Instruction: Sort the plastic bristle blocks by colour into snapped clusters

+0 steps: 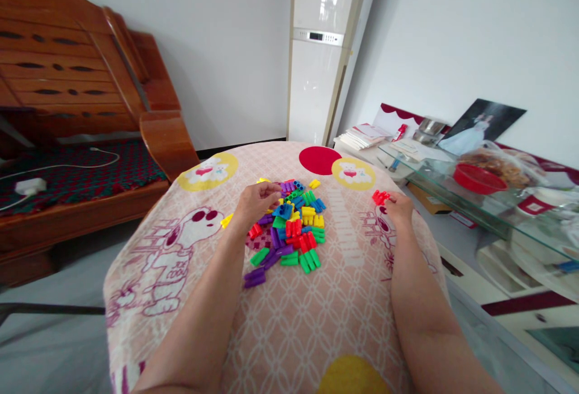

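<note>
A pile of plastic building blocks (pixel 294 222) in red, yellow, green, blue and purple lies mid-table; many look like short joined tubes. Over the pile's left upper side is my left hand (pixel 257 202), fingers bent and close together near a blue block (pixel 284 210). Whatever those fingers may hold is hidden. At the table's right side, apart from the pile, my right hand (pixel 400 208) pinches red building blocks (pixel 380 197) by their right end. They seem joined in a short row, just over or on the cloth.
A patterned cloth (pixel 289 333) covers the round table. To the right stands a glass shelf (pixel 434 183) with a red bowl (pixel 479 178), papers and a photo. A wooden bench (pixel 67 86) is at left, a tall white air conditioner (pixel 314 86) behind.
</note>
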A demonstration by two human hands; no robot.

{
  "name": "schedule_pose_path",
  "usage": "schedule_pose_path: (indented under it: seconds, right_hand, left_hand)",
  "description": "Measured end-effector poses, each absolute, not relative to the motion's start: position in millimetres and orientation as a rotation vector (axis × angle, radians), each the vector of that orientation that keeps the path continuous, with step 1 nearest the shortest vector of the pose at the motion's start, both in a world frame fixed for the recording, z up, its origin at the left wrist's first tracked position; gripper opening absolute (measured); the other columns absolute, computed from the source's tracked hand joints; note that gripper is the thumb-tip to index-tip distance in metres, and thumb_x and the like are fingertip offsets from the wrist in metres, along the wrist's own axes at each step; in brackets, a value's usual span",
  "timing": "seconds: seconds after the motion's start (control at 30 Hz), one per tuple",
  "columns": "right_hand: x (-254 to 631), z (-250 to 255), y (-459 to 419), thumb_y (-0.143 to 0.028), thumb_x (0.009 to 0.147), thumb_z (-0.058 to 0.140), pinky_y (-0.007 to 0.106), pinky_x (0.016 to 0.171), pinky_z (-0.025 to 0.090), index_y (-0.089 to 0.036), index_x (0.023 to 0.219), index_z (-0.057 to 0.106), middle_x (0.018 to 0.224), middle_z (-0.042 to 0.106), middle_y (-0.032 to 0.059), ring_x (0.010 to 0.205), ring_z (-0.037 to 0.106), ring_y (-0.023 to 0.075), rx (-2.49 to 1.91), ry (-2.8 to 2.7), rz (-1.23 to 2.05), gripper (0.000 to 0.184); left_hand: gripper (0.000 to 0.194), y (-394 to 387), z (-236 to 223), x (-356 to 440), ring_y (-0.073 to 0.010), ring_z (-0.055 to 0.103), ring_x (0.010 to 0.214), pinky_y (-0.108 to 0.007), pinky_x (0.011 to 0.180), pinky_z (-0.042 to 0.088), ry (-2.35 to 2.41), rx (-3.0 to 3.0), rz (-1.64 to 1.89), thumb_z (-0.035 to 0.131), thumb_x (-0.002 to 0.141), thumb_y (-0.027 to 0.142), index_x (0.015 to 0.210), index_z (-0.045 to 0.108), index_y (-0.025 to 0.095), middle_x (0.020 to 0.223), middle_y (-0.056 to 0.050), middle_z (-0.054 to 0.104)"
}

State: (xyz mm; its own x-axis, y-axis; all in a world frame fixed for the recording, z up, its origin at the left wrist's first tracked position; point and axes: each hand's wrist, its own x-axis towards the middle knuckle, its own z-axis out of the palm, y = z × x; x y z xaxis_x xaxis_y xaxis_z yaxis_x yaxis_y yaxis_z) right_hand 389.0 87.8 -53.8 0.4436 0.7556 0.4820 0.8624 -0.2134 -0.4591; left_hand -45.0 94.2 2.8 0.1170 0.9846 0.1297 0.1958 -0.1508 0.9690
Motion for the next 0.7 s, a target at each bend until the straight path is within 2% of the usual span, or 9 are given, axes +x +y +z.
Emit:
schedule_pose_path:
  seconds: [0.13,0.3,0.4,0.47,0.57,0.63,0.7]
  right_hand:
    - [379.9,-43.9,84.4,-0.017,0.064,0.048,0.037,0.083,0.051,-0.012,0.104,0.074,0.084,0.075,0.0123,0.086,0.067,0.0270,-2.089,-1.254,-0.161,0.048]
    - [348.5,-20.8,79.9,-0.024,0.072,0.046,0.038,0.081,0.050,-0.012,0.097,0.075,0.085,0.074,0.0127,0.082,0.067,0.0265,-1.880,-1.178,-0.328,0.040]
    - [307.0,-6.0,75.3,-0.033,0.077,0.052,0.032,0.071,0.050,-0.015,0.087,0.075,0.077,0.072,0.0078,0.071,0.064,0.0218,-1.645,-1.389,-0.064,0.031]
    - [272.7,0.3,69.7,-0.037,0.078,0.057,0.028,0.058,0.045,-0.015,0.084,0.074,0.068,0.068,0.0036,0.058,0.058,0.0168,-1.501,-1.569,0.275,0.029]
    - [221.5,3.9,57.5,-0.044,0.080,0.063,0.024,0.051,0.038,-0.016,0.082,0.074,0.061,0.063,-0.0010,0.051,0.051,0.0118,-1.315,-1.853,0.684,0.030]
    - [193.0,3.4,48.7,-0.049,0.080,0.067,0.022,0.050,0.033,-0.017,0.075,0.072,0.057,0.059,-0.0025,0.052,0.050,0.0107,-1.293,-2.022,0.697,0.033]
    - [171.4,1.5,41.4,-0.049,0.076,0.073,0.022,0.052,0.031,-0.018,0.070,0.070,0.058,0.060,-0.0020,0.056,0.052,0.0111,-1.366,-2.176,0.547,0.031]
  left_hand:
    - [0.034,96.4,2.9,-51.9,-0.0159,0.067,0.061,-0.028,0.060,0.056,1.216,1.507,1.182,0.070,0.066,0.035,0.092,0.070,0.014,0.072,-0.003,0.071]
    - [0.034,96.5,2.7,-53.0,-0.0163,0.066,0.060,-0.027,0.057,0.054,1.211,1.557,1.174,0.069,0.066,0.035,0.093,0.070,0.015,0.070,-0.002,0.070]
    - [0.033,94.7,3.8,-51.3,-0.0160,0.064,0.057,-0.026,0.054,0.051,1.167,1.640,1.069,0.068,0.066,0.035,0.093,0.070,0.015,0.065,-0.001,0.068]
    - [0.032,93.3,4.5,-50.0,-0.0152,0.062,0.055,-0.024,0.051,0.048,1.109,1.725,0.967,0.069,0.066,0.035,0.091,0.071,0.016,0.064,0.000,0.067]
    - [0.026,92.5,3.9,-48.6,-0.0145,0.060,0.052,-0.024,0.049,0.045,1.046,1.823,0.843,0.068,0.068,0.036,0.087,0.073,0.019,0.059,0.002,0.064]
    - [0.024,93.3,2.4,-48.5,-0.0146,0.060,0.052,-0.024,0.050,0.045,1.062,1.850,0.826,0.067,0.069,0.037,0.085,0.073,0.020,0.057,0.002,0.064]
    - [0.024,94.9,0.5,-49.1,-0.0149,0.061,0.053,-0.024,0.051,0.045,1.097,1.860,0.844,0.067,0.070,0.036,0.086,0.073,0.020,0.059,0.001,0.066]
